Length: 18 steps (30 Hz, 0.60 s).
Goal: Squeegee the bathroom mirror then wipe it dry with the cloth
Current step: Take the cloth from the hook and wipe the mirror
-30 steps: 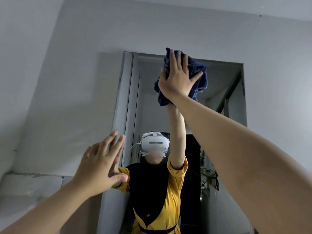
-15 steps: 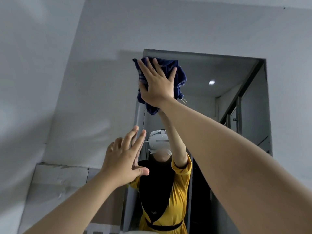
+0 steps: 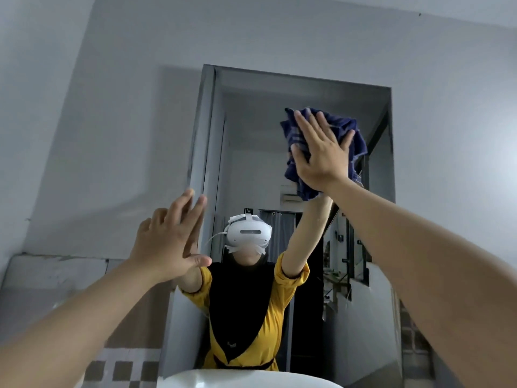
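The tall bathroom mirror (image 3: 251, 130) hangs on the grey wall ahead. It reflects a person in a yellow top, a black scarf and a white headset. My right hand (image 3: 321, 155) presses a crumpled dark blue cloth (image 3: 349, 130) flat against the glass in the upper right part of the mirror. My left hand (image 3: 170, 239) is raised, fingers spread, and rests at the mirror's left edge about halfway up, holding nothing. No squeegee is in view.
A white basin rim (image 3: 237, 378) shows at the bottom centre below the mirror. Checkered tiles (image 3: 126, 368) run along the lower left wall under a pale ledge (image 3: 56, 264). Bare grey wall surrounds the mirror.
My right hand has carried the cloth from the mirror's upper left across to its upper right and a little lower. My left hand stays at the left edge.
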{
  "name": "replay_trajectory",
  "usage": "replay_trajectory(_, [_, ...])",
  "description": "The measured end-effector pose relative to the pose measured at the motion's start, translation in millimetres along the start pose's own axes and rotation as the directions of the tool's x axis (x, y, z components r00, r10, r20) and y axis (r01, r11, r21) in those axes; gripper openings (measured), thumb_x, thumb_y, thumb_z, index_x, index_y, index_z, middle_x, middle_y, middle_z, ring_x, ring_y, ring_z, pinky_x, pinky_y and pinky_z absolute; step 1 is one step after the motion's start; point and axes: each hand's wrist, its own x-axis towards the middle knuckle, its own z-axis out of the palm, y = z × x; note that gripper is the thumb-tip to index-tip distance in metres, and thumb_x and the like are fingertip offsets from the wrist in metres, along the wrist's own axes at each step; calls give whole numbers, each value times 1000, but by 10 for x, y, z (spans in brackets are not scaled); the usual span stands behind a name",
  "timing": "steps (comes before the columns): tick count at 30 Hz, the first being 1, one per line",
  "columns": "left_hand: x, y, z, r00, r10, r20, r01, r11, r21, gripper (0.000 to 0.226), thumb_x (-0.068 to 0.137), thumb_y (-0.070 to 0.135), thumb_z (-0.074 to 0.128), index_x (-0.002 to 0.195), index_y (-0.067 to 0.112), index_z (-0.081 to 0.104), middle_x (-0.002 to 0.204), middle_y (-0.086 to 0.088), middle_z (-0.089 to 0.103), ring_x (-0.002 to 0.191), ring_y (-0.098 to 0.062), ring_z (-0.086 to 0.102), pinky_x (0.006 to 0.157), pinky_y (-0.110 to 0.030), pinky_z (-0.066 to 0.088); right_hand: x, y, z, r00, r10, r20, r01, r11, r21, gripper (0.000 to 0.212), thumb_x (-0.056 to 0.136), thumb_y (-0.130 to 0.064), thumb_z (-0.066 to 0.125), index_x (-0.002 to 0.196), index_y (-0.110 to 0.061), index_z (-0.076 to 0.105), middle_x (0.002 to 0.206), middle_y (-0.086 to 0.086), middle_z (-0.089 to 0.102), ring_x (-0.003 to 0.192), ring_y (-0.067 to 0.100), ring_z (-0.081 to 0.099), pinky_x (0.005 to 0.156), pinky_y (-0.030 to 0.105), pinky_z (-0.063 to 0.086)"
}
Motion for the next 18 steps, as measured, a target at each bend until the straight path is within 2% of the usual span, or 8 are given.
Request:
replay_trajectory(2, [-10, 42, -34, 1000, -23, 19, 23, 1000, 4, 122, 59, 82, 50, 138, 37, -31, 155, 4, -20, 128, -34, 27, 99, -49, 38, -111, 254, -52, 994, 100, -31, -101, 995, -4, 59, 94, -45, 35, 150, -40, 17, 160, -12, 18, 149, 11, 9, 110, 67, -7])
replay_trajectory(5, [-26, 97, -87, 999, -38, 19, 38, 999, 12, 122, 53, 87, 40, 140, 35, -28, 155, 3, -18, 126, -34, 28, 95, -48, 40, -259, 522, -124, 980, 192, -54, -192, 981, 0, 59, 95, -44, 37, 150, -40, 16, 160, -11, 18, 149, 10, 7, 111, 68, -5])
replay_trajectory(8, [-18, 112, -70, 998, -55, 19, 55, 998, -4, 123, 60, 77, 59, 142, 37, -24, 155, 5, -18, 126, -35, 28, 95, -50, 41, -344, 635, -163, 960, 266, -88, -265, 964, 23, 59, 95, -40, 38, 150, -40, 16, 160, -11, 18, 149, 11, 8, 111, 67, -6])
replay_trajectory(11, [-14, 113, -60, 997, -66, 26, 66, 998, 5, 124, 61, 74, 62, 141, 38, -25, 155, 6, -19, 125, -34, 28, 94, -49, 42, -386, 627, -143, 915, 382, -127, -380, 924, 43, 60, 94, -38, 36, 151, -39, 15, 161, -10, 16, 149, 11, 7, 111, 66, -6])
replay_trajectory(13, [-11, 123, -67, 997, -66, 29, 66, 998, 13, 124, 62, 73, 63, 141, 38, -26, 155, 5, -20, 125, -33, 29, 93, -49, 42, -418, 578, -120, 840, 516, -167, -511, 856, 77, 62, 93, -37, 34, 151, -38, 13, 161, -10, 14, 149, 12, 6, 110, 67, -7])
replay_trajectory(15, [-14, 143, -84, 997, -67, 35, 66, 998, 22, 124, 63, 72, 63, 142, 37, -26, 155, 5, -21, 124, -32, 29, 92, -47, 42, -466, 503, -93, 728, 656, -197, -645, 754, 126, 64, 92, -35, 32, 152, -37, 10, 162, -8, 12, 149, 14, 4, 108, 68, -8])
replay_trajectory(18, [-15, 173, -103, 997, -59, 52, 57, 998, 31, 122, 66, 69, 64, 143, 34, -25, 155, 3, -20, 124, -32, 28, 92, -46, 42, -542, 331, -30, 601, 775, -195, -759, 630, 163, 64, 93, -34, 28, 153, -35, 6, 163, -7, 8, 149, 15, 0, 107, 71, -9])
